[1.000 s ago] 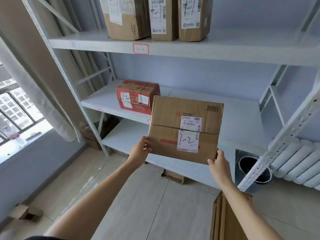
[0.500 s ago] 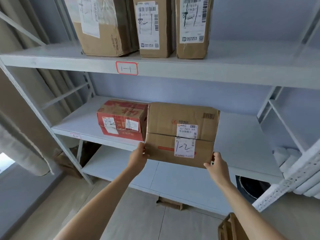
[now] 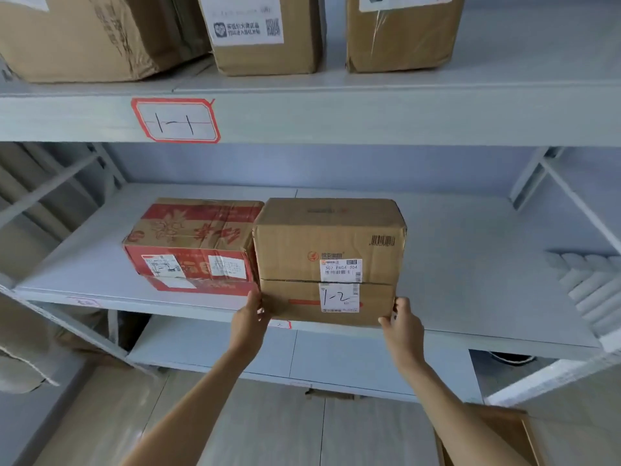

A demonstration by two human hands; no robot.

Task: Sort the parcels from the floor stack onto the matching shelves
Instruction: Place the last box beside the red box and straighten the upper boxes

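Note:
A brown cardboard parcel [image 3: 327, 250] with a white label marked 1-2 rests on the middle shelf [image 3: 470, 264], its front edge near the shelf lip. My left hand [image 3: 250, 317] grips its lower left corner and my right hand [image 3: 401, 326] grips its lower right corner. A red and brown parcel [image 3: 193, 243], also labelled 1-2, lies right beside it on the left, touching or nearly touching. The upper shelf [image 3: 369, 112] carries a red-framed tag reading 1-1 [image 3: 175, 121].
Three brown parcels [image 3: 265, 31] stand on the upper shelf. A lower shelf [image 3: 353, 358] runs beneath. White rolls [image 3: 588, 284] lie at the right behind the rack post. Cardboard [image 3: 494, 438] stands on the floor at lower right. Curtains hang at the left.
I have stepped closer to the rack. The brown 1-2 parcel went forward from mid-air onto the middle shelf beside the red parcel, with both hands still on its lower corners.

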